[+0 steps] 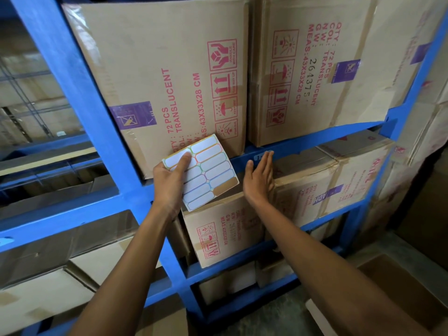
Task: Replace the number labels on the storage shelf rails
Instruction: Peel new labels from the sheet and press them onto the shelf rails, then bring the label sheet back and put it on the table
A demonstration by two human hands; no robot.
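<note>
My left hand [169, 180] grips a sheet of blank white labels [206, 170] with coloured outlines, thumb on top; one slot at the sheet's lower right is bare brown backing. My right hand [259, 178] is flat with fingers straight, fingertips against a small label [260, 156] stuck on the blue shelf rail [315, 139]. The fingers cover most of that label, so its number is unreadable.
Blue metal shelving holds large cardboard boxes [169, 76] with red printing above and below the rail. A blue upright [84, 98] stands left of the sheet. An open box [397, 287] sits on the floor at lower right.
</note>
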